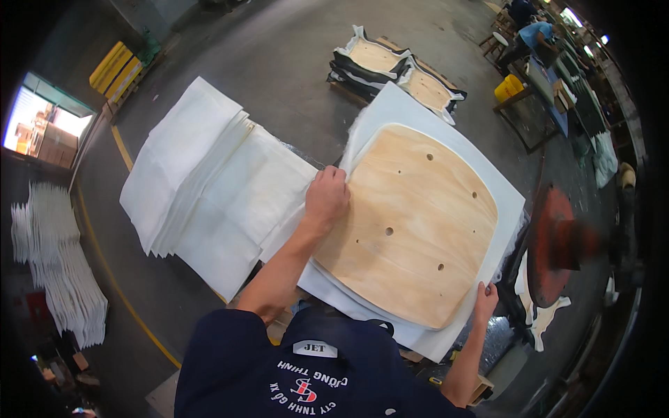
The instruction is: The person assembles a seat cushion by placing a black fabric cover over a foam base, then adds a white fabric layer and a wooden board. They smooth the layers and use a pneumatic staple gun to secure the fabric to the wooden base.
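Observation:
A pale plywood seat panel [418, 216] with rounded corners and several drilled holes lies flat on a white padding sheet [503, 202], which shows all round it. My left hand [327, 198] is closed at the left edge, its curled fingers gripping the sheet's border beside the wood. At the lower right, my right hand [486, 302] pinches the sheet's edge between thumb and fingers. Parts of both hands' fingertips are hidden. To the left of the panel, a fanned stack of white sheets [216, 188] reaches close to my left wrist.
Beyond the panel, black-and-white covered seat panels [369, 59] are piled on the floor. A blurred red round machine part [554, 244] stands close on the right. More white sheets [56, 261] are stacked far left. At the upper right, a person [535, 36] works near a yellow bucket [509, 88].

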Motion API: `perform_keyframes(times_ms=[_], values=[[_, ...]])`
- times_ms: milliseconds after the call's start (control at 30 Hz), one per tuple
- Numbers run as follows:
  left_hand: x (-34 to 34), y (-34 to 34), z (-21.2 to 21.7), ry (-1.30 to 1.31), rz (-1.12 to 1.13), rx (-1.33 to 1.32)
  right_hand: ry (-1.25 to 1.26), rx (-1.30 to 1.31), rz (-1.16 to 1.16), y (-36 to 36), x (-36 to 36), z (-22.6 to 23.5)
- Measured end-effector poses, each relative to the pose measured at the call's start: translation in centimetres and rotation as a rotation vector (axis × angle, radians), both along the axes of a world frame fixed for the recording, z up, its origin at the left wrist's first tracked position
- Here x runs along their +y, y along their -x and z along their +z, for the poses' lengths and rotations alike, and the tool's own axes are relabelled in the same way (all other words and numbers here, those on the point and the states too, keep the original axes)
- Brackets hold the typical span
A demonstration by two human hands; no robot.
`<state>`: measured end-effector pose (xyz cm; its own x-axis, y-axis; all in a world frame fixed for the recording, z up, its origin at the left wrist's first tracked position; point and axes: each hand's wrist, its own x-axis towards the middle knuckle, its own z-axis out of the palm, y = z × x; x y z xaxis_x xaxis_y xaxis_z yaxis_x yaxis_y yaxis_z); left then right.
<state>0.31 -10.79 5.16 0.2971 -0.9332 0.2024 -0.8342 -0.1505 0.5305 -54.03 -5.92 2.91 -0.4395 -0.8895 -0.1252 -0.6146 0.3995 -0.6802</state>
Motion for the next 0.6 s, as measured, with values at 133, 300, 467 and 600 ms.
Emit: perform_keyframes(times_ms=[133,300,467,600], values=[[0.0,0.0,-0.5,-0.031,0.079,0.103,-0.026,0.040,-0.019,-0.5,-1.0,0.1],[-1.2,-1.6,-0.3,-0.117,0.211,0.381,-0.041,-0.064,0.053,-0.6,-0.6,-0.8],[-3.1,-2.8,0.3,-0.304,0.036,0.372,0.063,0.105,0.100,1.7,-1.1,-2.5],[-2.7,-2.8,-0.6,0.011,-0.012,0.285,0.342,-0.183,-0.118,-0.1,-1.5,-3.7]])
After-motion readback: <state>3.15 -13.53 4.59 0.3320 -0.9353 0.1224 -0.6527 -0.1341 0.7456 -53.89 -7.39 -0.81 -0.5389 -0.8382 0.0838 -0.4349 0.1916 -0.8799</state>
